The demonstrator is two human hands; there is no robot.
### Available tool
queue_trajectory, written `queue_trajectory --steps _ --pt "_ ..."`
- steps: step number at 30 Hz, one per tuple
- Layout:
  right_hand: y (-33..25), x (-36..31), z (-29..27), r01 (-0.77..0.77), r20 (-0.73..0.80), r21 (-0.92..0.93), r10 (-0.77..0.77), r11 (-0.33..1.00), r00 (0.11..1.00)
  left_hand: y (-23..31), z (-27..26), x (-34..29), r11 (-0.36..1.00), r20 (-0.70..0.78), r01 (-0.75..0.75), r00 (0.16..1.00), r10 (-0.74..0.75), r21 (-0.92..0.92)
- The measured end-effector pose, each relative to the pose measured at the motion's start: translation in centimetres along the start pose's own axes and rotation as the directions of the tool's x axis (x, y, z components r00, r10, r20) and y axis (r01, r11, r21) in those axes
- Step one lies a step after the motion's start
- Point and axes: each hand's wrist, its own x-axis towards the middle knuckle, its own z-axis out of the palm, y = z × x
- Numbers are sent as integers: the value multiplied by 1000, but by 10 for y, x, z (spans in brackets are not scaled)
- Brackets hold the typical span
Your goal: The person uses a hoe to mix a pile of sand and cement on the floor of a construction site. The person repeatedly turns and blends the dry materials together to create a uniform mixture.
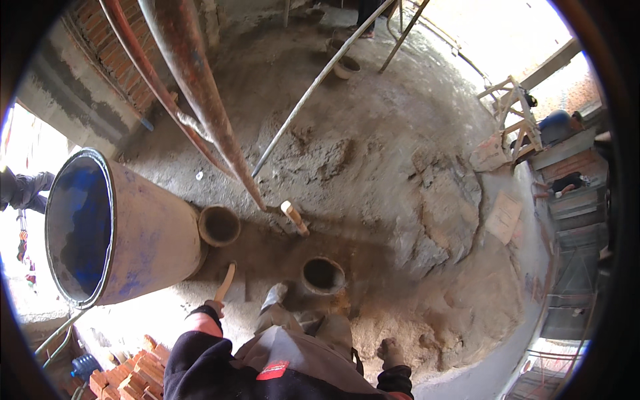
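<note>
My left hand (215, 307) is closed round the pale wooden handle (227, 283) of a tool whose head I cannot make out. To the right, my right hand (390, 351) hangs over the sandy ground, its fingers curled in and nothing visible in them. Ahead of my feet stands a round bucket (323, 275) with a dark inside. Another bucket (219, 226) sits against the base of a tall blue drum (137, 233) smeared with grey. A second light wooden handle (294, 218) sticks up beyond the nearer bucket.
Rusty poles (207, 100) and a thin pale pole (320, 79) slant across the far side. Wet grey mortar (433, 207) is heaped at the right, beside a sand pile (433, 327). Bricks (133, 373) are stacked at lower left. Other people are at the edges.
</note>
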Motion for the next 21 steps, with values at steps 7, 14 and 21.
queue_trajectory --steps 7,14,21 --pt "30 32 -37 589 525 -808 -451 3 722 164 -40 -88 940 -726 -260 687 19 -221" --pt "26 154 -91 405 383 -873 -132 272 914 383 -124 -87 643 -880 -741 158 449 195" --pt "-75 253 -193 506 425 -845 -358 173 831 470 -94 -93 748 -948 -661 274 165 -61"
